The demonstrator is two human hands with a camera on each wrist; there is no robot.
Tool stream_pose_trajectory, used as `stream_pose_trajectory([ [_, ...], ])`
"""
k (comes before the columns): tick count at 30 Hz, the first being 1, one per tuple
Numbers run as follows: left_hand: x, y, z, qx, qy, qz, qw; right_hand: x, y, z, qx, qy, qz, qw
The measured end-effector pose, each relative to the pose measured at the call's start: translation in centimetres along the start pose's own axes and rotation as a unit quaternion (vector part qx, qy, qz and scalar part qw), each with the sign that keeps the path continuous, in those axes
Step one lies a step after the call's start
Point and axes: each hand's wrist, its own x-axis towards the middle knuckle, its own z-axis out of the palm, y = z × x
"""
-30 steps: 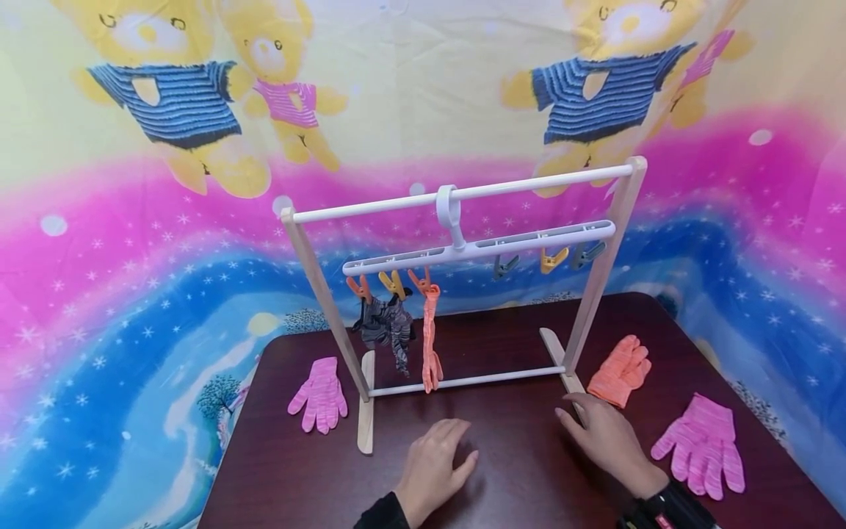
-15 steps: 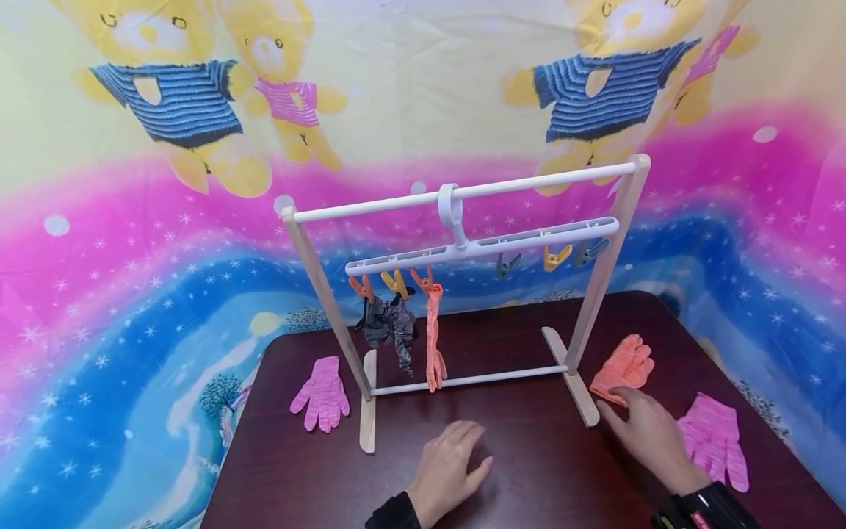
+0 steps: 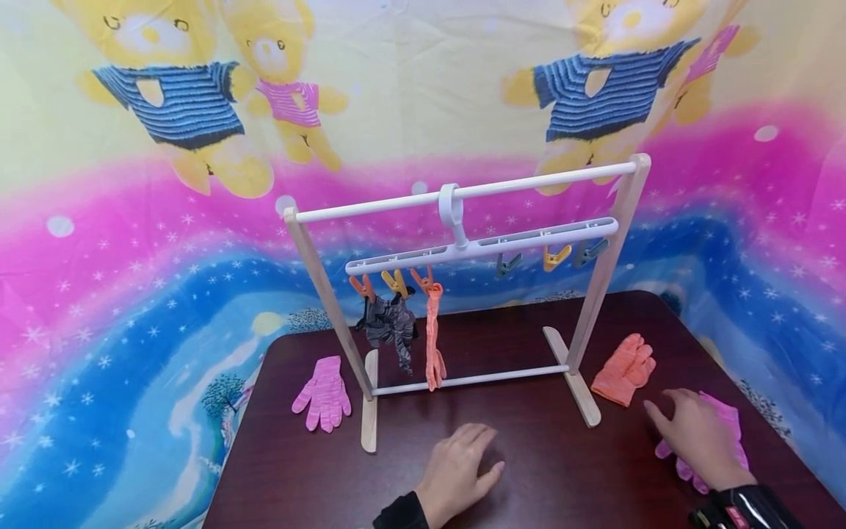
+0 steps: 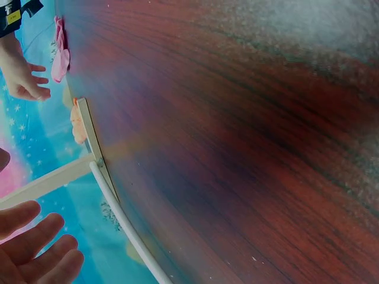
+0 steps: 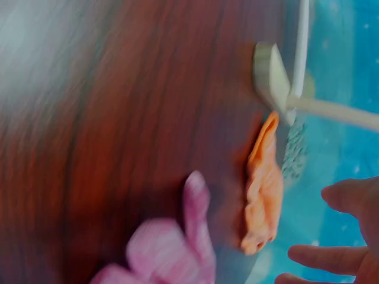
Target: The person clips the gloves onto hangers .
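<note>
My right hand (image 3: 700,437) hovers over a pink knit glove (image 3: 731,425) at the table's right side and partly covers it in the head view. In the right wrist view its fingers (image 5: 328,258) are spread and hold nothing, with the pink glove (image 5: 169,251) below. An orange glove (image 3: 624,369) lies just left of that hand. My left hand (image 3: 456,470) is over the front of the table, fingers loosely bent and holding nothing. From the white hanger (image 3: 476,250), clothespins hold a crumpled dark grey striped knit item (image 3: 390,323) and a folded orange glove (image 3: 432,338).
A wooden rack (image 3: 588,308) with white rods carries the hanger. Two grey-blue clothespins (image 3: 509,264) and a yellow clothespin (image 3: 557,258) hang on its right half with nothing in them. Another pink glove (image 3: 324,394) lies left of the rack. A printed cloth backdrop surrounds the table (image 3: 529,455).
My right hand has moved right, from beside the rack's right foot, past the orange glove, to above the pink glove. My left hand has shifted slightly right.
</note>
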Motion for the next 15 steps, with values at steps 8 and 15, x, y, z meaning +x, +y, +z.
stream_pose_trajectory([
  [8, 0.2, 0.5, 0.2, 0.016, -0.016, 0.022, 0.9995, 0.3, 2.8, -0.3, -0.02, -0.039, 0.038, 0.998],
  [15, 0.3, 1.0, 0.3, 0.021, -0.041, 0.036, 0.9983, 0.5, 4.6, 0.4, -0.019, -0.06, 0.039, 0.997],
])
